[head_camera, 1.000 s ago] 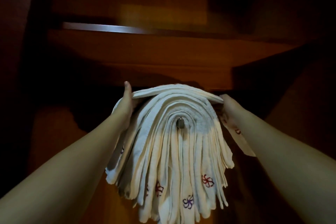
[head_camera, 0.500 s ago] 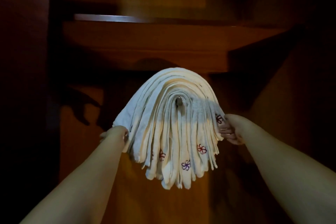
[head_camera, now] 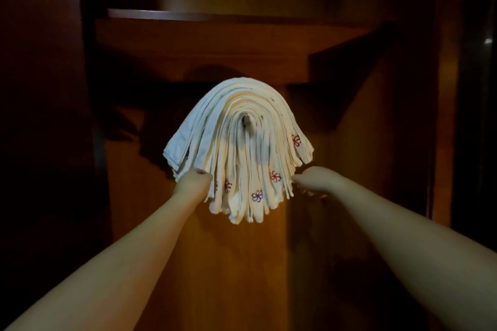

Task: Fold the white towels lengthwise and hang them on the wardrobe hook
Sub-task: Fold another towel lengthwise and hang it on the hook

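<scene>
Many soft towels (head_camera: pixel 236 148), arched layers

Towels on hook, both hands at lower edges

We see a thick stack of folded white towels (head_camera: pixel 236 158) draped over a metal hook (head_camera: pixel 245 119) on the wooden wardrobe back panel (head_camera: pixel 242 263), ends fanning down both sides. Small red and purple embroidered flowers (head_camera: pixel 275 176) show near the hems. Our left hand (head_camera: pixel 194 181) touches the stack's lower left edge; fingers hidden, grip unclear. Our right hand (head_camera: pixel 309 183) sits just beside the lower right edge, fingers curled, contact unclear. A wooden shelf (head_camera: pixel 215 32) runs above the towels. Scene dim
</scene>
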A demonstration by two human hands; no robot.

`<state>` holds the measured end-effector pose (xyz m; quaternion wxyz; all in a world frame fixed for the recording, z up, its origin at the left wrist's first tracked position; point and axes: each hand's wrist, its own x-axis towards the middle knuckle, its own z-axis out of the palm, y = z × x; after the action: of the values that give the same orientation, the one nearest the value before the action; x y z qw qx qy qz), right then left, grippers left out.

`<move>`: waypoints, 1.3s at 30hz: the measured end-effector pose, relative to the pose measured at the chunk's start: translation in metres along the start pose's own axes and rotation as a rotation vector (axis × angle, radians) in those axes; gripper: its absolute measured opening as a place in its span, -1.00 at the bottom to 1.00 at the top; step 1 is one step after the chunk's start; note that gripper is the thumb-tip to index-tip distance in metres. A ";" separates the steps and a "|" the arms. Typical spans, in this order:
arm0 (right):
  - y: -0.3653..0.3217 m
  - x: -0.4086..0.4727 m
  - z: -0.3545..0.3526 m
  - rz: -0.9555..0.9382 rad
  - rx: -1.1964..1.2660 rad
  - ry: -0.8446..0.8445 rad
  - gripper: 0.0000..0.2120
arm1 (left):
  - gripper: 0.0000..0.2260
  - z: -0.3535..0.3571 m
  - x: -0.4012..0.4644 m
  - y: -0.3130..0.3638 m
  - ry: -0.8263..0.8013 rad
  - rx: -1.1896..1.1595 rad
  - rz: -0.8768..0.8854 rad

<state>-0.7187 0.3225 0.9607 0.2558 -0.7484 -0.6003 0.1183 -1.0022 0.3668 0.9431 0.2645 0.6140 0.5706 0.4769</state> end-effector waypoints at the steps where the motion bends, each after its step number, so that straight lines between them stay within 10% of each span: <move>1: 0.001 -0.016 0.004 -0.018 -0.016 -0.020 -0.66 | -0.71 0.006 -0.012 0.000 -0.068 0.019 0.026; 23: 0.230 -0.441 0.291 0.345 -0.116 -0.287 -0.35 | -0.61 0.139 -0.337 -0.281 -1.154 0.553 0.389; 39: 0.513 -0.591 0.303 0.828 -0.023 -0.399 -0.37 | -0.57 0.430 -0.546 -0.263 -1.501 0.731 0.447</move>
<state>-0.5836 -0.2473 0.3601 0.0581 -0.8906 -0.2895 0.3458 -0.6807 -0.0042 0.3852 0.2574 0.9109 0.2285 -0.2274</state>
